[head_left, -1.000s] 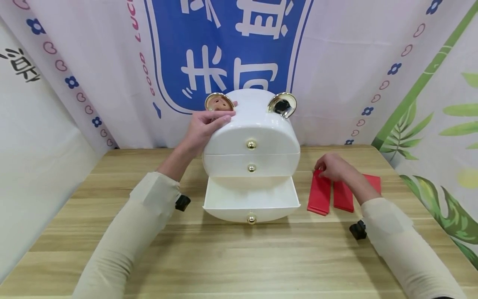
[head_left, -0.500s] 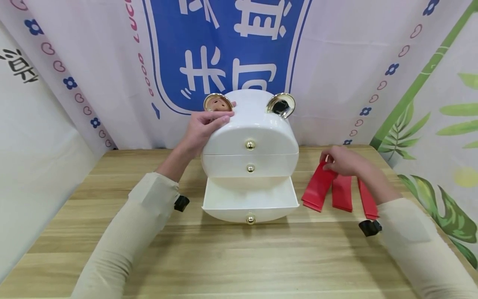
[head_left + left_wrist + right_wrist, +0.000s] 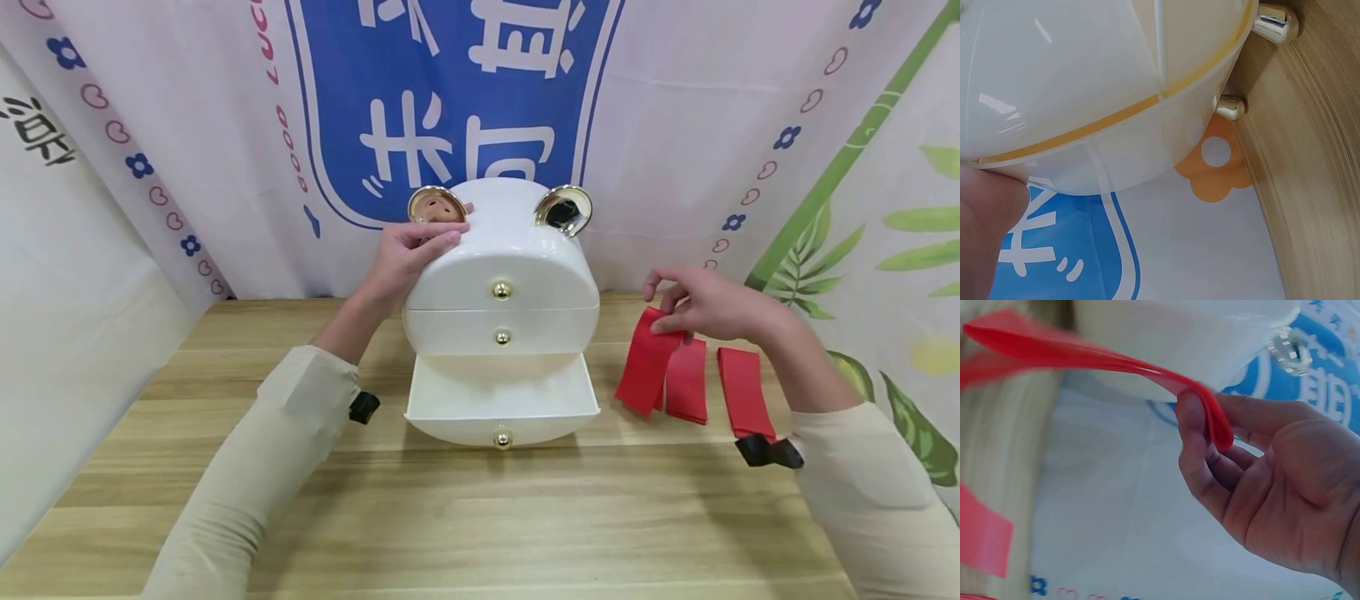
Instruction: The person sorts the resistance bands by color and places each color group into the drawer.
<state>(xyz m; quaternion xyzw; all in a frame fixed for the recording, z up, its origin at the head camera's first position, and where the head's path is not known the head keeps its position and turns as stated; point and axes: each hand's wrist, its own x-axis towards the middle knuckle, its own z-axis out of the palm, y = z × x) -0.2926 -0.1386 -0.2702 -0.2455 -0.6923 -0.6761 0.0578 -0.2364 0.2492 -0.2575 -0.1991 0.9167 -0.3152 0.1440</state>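
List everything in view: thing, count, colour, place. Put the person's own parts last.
drawer box: one, white with gold knobs and two gold ears, at the back middle of the table.
bottom drawer: one, white, pulled out toward the person.
lifted red strip: one, red, right of the box, raised at one end.
flat red strips: two, red, lying on the table beside the lifted one.
table: one, light wood.
backdrop: one, white with blue lettering, flowers and green leaves.
left hand: rests on the box's top, by the left ear.
right hand: pinches the lifted strip's top end.
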